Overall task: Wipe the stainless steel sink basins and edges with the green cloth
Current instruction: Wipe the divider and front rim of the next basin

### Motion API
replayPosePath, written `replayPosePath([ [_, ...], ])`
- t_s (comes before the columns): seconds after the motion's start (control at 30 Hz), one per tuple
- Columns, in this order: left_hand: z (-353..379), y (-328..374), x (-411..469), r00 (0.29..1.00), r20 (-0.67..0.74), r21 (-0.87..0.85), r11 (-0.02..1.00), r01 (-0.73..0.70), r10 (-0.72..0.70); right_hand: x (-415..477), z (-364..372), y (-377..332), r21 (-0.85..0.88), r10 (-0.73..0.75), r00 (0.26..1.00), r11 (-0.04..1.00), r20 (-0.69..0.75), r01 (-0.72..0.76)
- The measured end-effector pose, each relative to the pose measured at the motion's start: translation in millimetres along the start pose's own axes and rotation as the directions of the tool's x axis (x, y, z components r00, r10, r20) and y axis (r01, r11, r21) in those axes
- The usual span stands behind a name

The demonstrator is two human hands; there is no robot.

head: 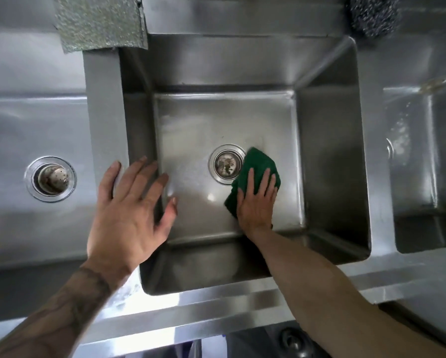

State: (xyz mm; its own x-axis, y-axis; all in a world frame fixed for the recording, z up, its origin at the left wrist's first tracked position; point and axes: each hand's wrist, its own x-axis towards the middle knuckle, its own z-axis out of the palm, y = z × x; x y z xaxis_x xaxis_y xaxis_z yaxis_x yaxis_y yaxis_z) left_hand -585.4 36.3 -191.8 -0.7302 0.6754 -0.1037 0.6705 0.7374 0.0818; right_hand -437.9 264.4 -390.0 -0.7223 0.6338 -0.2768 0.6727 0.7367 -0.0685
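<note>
The middle stainless steel basin point(191, 120) lies straight below me, with a round drain point(226, 163) in its floor. A dark green cloth point(259, 161) is pressed flat on the basin floor, just right of the drain. My right hand point(255, 202) lies palm down on the cloth's near part, fingers spread over it. My left hand point(131, 202) rests open on the divider point(101, 99) between the left and middle basins, fingers apart and holding nothing.
The left basin point(22, 125) has its own drain with a strainer point(51, 178). A third basin point(423, 177) sits at the right. A silvery scouring pad point(100, 21) lies on the back ledge at left, a steel wool ball point(372, 14) at right. The front rim point(216, 306) runs below.
</note>
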Motion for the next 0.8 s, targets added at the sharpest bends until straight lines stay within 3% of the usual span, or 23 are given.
replayPosePath([
  [0.1,-2.0,-1.8,0.9,1.000,-0.007,-0.025,1.000,-0.014,0.013,-6.8,11.8,-49.6,0.208,0.398,0.917,0.900,-0.038,-0.382],
  [0.23,-1.3,-7.2,0.1,0.998,-0.023,-0.049,0.997,-0.056,0.055,-16.2,21.5,-118.4,0.359,0.654,0.755,0.713,-0.031,-0.603],
  [0.3,-0.3,-9.0,0.0,0.996,-0.034,-0.053,0.995,-0.079,0.078,-16.6,24.7,-127.3,0.408,0.718,0.696,0.636,-0.003,-0.655],
  [0.4,1.1,-8.7,-0.6,0.995,-0.065,-0.054,0.995,-0.079,0.076,-2.3,29.9,-93.1,0.404,0.800,0.588,0.580,-0.119,-0.708],
  [0.53,2.8,-8.6,0.5,0.994,-0.069,-0.040,0.995,-0.087,0.084,8.2,28.0,-45.8,0.400,0.876,0.479,0.459,-0.054,-0.793],
  [0.63,4.1,-10.2,0.1,0.994,-0.057,-0.019,0.995,-0.098,0.096,-3.5,30.2,-80.6,0.433,0.902,0.429,0.408,-0.051,-0.804],
  [0.7,4.0,-12.2,-1.4,0.994,-0.047,-0.017,0.995,-0.102,0.101,-12.9,30.7,-103.3,0.420,0.892,0.447,0.433,-0.071,-0.798],
  [0.8,3.6,-13.0,-2.9,0.992,-0.056,-0.021,0.993,-0.114,0.113,-8.6,22.7,-89.8,0.423,0.890,0.455,0.399,0.036,-0.813],
])
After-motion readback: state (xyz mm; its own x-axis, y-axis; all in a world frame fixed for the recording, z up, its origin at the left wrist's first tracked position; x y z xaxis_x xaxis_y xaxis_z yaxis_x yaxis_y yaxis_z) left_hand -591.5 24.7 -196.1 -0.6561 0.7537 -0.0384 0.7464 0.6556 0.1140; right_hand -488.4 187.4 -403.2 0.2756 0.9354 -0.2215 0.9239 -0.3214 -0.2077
